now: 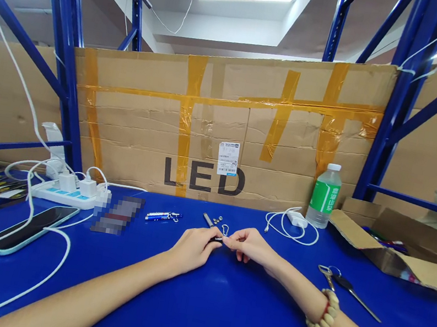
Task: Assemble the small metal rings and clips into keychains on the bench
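My left hand is closed on a small dark piece, most of it covered by the fingers. My right hand meets it from the right, thumb and forefinger pinched at the end of that piece; whatever is between those fingertips is too small to make out. Just beyond the hands lie a grey metal tube, a few small round metal parts and a silver carabiner clip. Farther left, blue pen-like torches with a metal clip rest on the blue table.
At left are a phone with white cables and a power strip. A coiled white charger cable, a water bottle, an opened cardboard box and a pointed tool on a ring are at right. Cardboard walls the back.
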Available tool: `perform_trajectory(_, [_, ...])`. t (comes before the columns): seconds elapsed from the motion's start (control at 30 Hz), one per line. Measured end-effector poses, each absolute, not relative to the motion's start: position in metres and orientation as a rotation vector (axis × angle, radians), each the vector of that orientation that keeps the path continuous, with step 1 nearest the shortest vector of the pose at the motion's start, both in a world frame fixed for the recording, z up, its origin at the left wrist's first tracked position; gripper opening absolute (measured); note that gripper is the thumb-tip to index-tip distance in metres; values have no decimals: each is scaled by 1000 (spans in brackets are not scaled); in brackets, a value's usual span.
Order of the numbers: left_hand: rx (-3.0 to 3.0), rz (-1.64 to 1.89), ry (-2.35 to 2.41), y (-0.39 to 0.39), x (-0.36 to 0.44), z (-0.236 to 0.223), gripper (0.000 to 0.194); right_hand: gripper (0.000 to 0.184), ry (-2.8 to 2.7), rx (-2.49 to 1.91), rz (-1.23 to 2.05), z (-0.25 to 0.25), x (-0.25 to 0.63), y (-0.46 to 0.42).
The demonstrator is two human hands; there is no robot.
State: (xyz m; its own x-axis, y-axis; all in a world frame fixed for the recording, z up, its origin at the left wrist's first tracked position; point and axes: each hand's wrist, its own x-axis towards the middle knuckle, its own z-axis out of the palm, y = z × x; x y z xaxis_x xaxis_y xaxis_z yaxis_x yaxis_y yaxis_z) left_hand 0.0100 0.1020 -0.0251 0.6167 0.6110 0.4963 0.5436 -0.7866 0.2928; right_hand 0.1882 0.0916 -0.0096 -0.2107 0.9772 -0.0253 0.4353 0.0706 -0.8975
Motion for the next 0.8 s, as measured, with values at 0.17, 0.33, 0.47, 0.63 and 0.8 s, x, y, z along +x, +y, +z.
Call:
perform_trajectory(0.17, [2605,896,1005,102,10,-22,14,44,-1693,-1332,1082,-13,189,94])
perform_trajectory(0.33, [2554,906,1044,102,11,-20,16,51,-1659,-1292,1074,-17,190,99])
perform_trajectory(0.47, [2445,1007,1127,106,11,-23,14,47,-1688,-1311,856,-17,194,104])
perform_trajectory(0.63, [2270,1150,1126,111,10,-25,19,26,-1904,-1451,88,-12,205,103])
perform_trajectory(0.8, [2284,1140,1102,112,11,-26,20,24,-2044,-1483,19,-13,205,98])
